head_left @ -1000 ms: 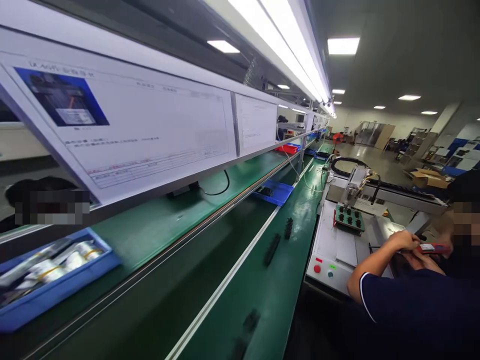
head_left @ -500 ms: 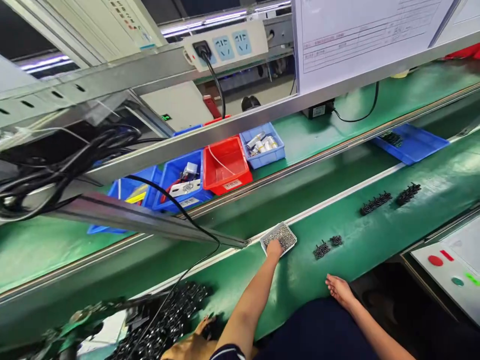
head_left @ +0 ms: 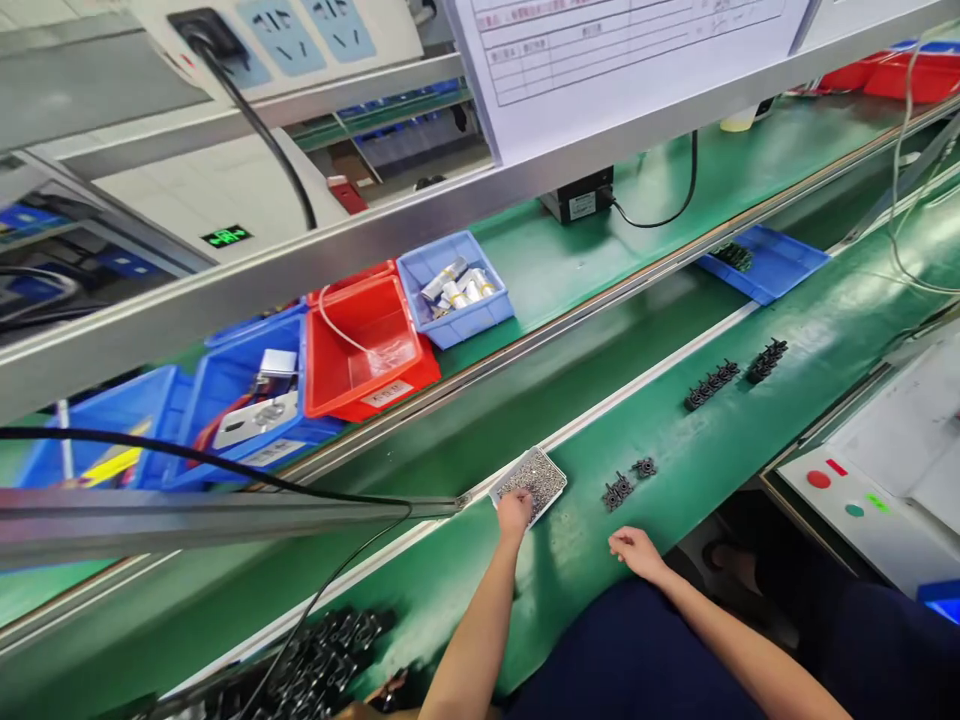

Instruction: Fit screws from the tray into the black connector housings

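At the near edge of a small white tray (head_left: 559, 486), my left hand (head_left: 515, 510) has its fingers drawn together over many tiny metal parts (head_left: 536, 472), possibly screws. Anything pinched in those fingertips is too small to make out. My right hand (head_left: 636, 552) hovers above the green bench near my body, thumb and fingers closed together; what they may hold is not visible. Beyond it lie a short group of black plastic parts (head_left: 617, 491) and a smaller black part (head_left: 643, 467).
Rows of black parts (head_left: 711, 385) stand farther right, below a blue tray (head_left: 780, 265). Red (head_left: 360, 345) and blue bins (head_left: 455, 290) line the shelf. A pile of black parts (head_left: 330, 650) and another person's hand (head_left: 388, 690) are lower left. A metal post (head_left: 225, 525) crosses left.
The view has shifted, so the bench things appear farther left. My left hand has drawn back slightly toward the tray's near edge. My right hand stays near the bench edge, fingers closed.
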Available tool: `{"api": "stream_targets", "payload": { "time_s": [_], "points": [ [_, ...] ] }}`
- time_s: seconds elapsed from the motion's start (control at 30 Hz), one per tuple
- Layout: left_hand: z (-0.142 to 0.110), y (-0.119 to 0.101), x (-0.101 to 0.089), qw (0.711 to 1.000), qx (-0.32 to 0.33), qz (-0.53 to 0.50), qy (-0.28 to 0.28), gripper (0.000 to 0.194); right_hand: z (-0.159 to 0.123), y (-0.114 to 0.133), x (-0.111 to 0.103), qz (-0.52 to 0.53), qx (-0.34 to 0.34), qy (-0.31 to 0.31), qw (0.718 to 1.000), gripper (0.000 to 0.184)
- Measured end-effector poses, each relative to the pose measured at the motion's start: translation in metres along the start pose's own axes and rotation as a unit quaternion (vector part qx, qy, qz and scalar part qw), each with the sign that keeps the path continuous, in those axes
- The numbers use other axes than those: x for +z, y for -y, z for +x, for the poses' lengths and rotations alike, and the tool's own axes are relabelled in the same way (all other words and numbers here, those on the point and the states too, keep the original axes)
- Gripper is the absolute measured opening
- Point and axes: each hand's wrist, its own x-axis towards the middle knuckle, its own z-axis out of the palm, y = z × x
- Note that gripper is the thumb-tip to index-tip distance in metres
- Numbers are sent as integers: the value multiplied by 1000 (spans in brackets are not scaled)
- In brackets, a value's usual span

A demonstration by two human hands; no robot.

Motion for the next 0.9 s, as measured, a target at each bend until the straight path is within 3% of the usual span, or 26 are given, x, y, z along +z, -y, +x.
{"api": "stream_targets", "payload": {
  "time_s": [0.1,0.17,0.27,0.4,0.47,0.6,0.77,0.9],
  "points": [
    [5,14,8,965,-74,-250,16,6,0,15,12,-132,-153,106,974,14],
    [5,15,13,924,-114,-362,37,12,3,31,23,-185,-213,116,952,14],
    [-4,8,16,879,-120,-452,93,16,13,62,45,-194,-281,108,934,23],
    [-22,-5,10,746,-114,-607,249,18,28,103,72,-154,-340,106,922,36],
    [-32,-10,6,717,-100,-630,282,18,31,116,77,-146,-364,116,913,33],
    [-46,-17,1,708,-85,-641,284,20,29,126,73,-156,-398,131,894,22],
    [-45,-18,4,717,-108,-640,253,20,35,125,80,-187,-384,110,897,14],
    [-33,-11,1,727,-107,-632,247,19,43,132,94,-190,-383,110,897,24]
  ]
}}
